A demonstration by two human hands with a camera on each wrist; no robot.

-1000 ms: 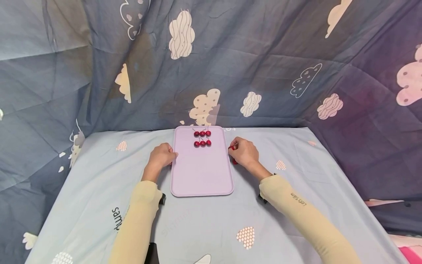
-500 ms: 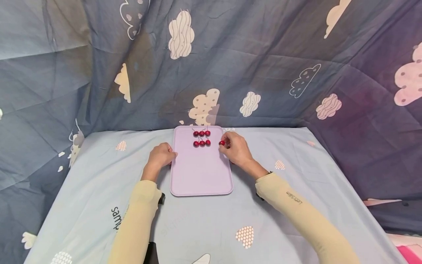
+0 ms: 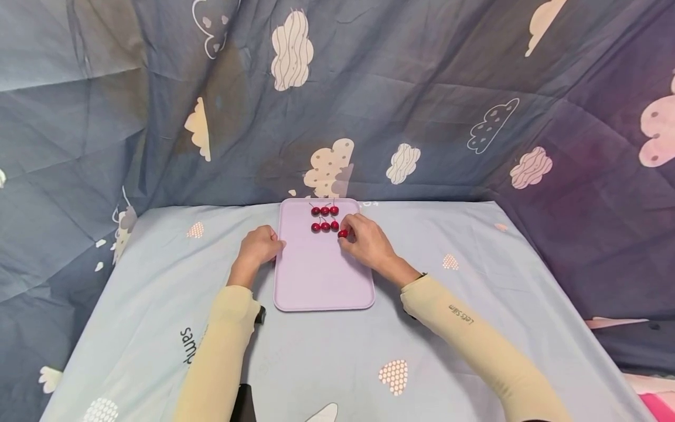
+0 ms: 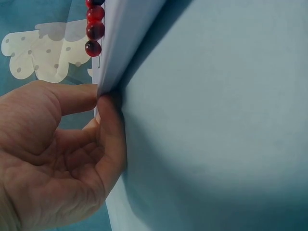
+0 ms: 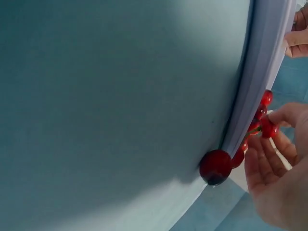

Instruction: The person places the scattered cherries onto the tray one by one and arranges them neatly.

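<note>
A lilac tray (image 3: 323, 278) lies on the cloth, with two rows of three red cherries (image 3: 325, 227) near its far end. My left hand (image 3: 256, 246) pinches the tray's left rim between thumb and fingers, plain to see in the left wrist view. My right hand (image 3: 369, 241) reaches over the right side of the tray. Between its thumb and fingertips is one cherry (image 5: 269, 126) with a green stem, close to the right end of the nearer row. A loose cherry (image 5: 215, 167) rests on the cloth against the tray's right outer side, hidden in the head view.
Pale blue printed cloth (image 3: 311, 357) covers the table. A dark cloud-patterned curtain (image 3: 369, 105) hangs right behind the tray's far edge, and another stretch of it closes the right side.
My right hand has brought a cherry from beside the tray's right edge leftward over the tray, to the end of the nearer row. The left hand keeps its grip on the rim.
</note>
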